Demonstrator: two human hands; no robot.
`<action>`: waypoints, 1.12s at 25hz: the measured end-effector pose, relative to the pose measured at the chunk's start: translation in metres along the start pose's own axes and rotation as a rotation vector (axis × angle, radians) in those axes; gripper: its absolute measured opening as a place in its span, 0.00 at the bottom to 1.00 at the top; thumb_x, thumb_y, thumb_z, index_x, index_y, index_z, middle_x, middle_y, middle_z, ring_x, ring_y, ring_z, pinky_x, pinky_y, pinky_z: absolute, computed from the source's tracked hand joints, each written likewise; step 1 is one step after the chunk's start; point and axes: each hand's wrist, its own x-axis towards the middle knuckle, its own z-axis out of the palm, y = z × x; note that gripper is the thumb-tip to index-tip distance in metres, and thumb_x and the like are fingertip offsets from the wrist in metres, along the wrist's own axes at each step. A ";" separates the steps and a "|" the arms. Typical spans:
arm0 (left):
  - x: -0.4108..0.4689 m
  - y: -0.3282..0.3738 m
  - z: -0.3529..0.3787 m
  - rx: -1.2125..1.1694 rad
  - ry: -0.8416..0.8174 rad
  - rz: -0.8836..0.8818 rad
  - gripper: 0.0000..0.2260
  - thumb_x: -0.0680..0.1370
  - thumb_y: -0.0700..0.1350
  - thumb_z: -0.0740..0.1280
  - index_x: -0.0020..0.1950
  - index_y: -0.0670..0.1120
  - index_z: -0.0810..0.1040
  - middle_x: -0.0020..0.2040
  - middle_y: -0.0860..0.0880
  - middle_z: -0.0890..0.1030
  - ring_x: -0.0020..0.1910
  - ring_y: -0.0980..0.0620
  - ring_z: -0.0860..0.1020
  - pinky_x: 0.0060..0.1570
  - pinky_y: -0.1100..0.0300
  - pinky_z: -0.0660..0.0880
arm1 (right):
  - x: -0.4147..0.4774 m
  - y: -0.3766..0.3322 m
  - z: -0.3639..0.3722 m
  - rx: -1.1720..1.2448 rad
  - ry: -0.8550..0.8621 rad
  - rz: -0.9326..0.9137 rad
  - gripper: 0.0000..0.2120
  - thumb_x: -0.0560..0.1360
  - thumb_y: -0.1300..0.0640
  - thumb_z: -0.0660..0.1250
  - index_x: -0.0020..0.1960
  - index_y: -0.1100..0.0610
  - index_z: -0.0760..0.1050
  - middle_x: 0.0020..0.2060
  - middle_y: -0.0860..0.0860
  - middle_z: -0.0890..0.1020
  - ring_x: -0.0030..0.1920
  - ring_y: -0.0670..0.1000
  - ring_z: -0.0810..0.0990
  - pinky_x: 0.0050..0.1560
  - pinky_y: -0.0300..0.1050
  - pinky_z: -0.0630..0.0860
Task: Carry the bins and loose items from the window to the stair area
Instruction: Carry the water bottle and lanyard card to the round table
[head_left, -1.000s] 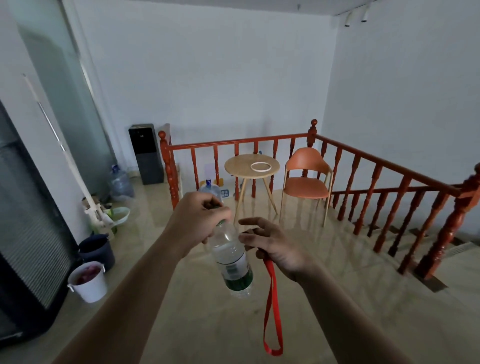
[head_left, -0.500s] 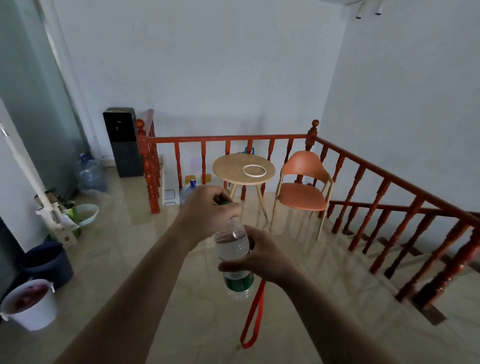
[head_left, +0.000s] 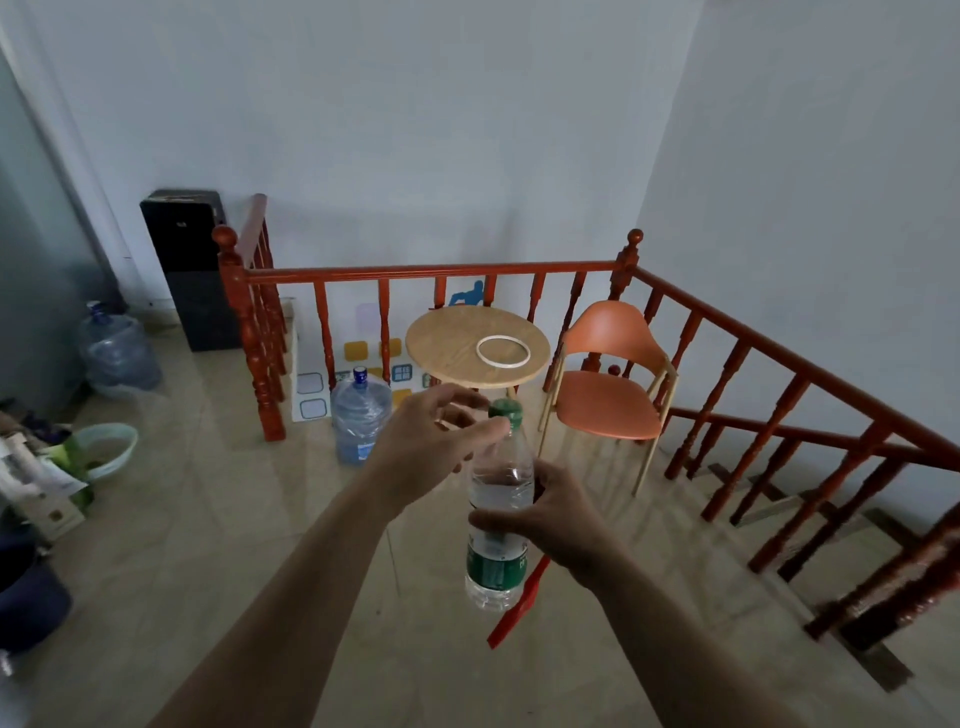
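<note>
Right now the right hand (head_left: 558, 512) is wrapped around the middle of a clear plastic water bottle with a green label and green cap (head_left: 497, 519), fingers clamped on its body, holding it upright in front of the person above the glossy beige tiled floor (head_left: 218, 519). A red flat strap (head_left: 519, 603) hangs down from under that hand, slanting toward the lower left behind the bottle's base. The left hand (head_left: 431, 447) sits just beside the bottle's neck with its fingers (head_left: 467, 402) spread apart and loosely curled; the thumb tip lies near the cap, though whether it touches cannot be told.

Beyond the hands stands a round light-wood side table (head_left: 447, 343) with a thin white ring (head_left: 503, 352) lying flat on its top. An orange moulded chair with pale wooden legs (head_left: 608, 395) stands just beside the table on the right. A red-brown turned wooden stair railing (head_left: 436, 271) runs behind both and turns down the stairs at the right. A large blue-tinted water jug (head_left: 360, 415) stands on the floor near the railing post, and a second similar jug (head_left: 118, 349) stands near the tall black cabinet (head_left: 189, 270) by the far wall. At the left edge lie a pale green basin (head_left: 111, 447) and a dark blue bucket (head_left: 28, 597).
</note>
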 end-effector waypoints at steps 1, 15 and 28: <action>0.018 -0.014 0.003 -0.011 -0.026 -0.033 0.07 0.81 0.48 0.70 0.58 0.50 0.81 0.51 0.49 0.84 0.46 0.51 0.83 0.41 0.61 0.79 | 0.019 0.005 -0.006 0.025 0.002 0.014 0.22 0.67 0.54 0.82 0.57 0.47 0.79 0.53 0.47 0.86 0.53 0.44 0.85 0.52 0.41 0.84; 0.319 -0.125 0.040 0.396 -0.098 0.080 0.09 0.79 0.43 0.74 0.58 0.51 0.84 0.51 0.57 0.85 0.52 0.60 0.83 0.52 0.58 0.83 | 0.323 0.039 -0.120 0.168 -0.234 -0.117 0.27 0.65 0.51 0.81 0.63 0.49 0.80 0.57 0.48 0.86 0.60 0.49 0.84 0.60 0.50 0.81; 0.539 -0.243 -0.062 0.223 0.361 -0.292 0.08 0.80 0.52 0.69 0.45 0.50 0.79 0.42 0.50 0.85 0.45 0.46 0.84 0.47 0.46 0.83 | 0.583 0.065 -0.088 0.114 -0.119 0.076 0.25 0.63 0.53 0.84 0.58 0.48 0.82 0.54 0.45 0.88 0.55 0.46 0.86 0.56 0.47 0.80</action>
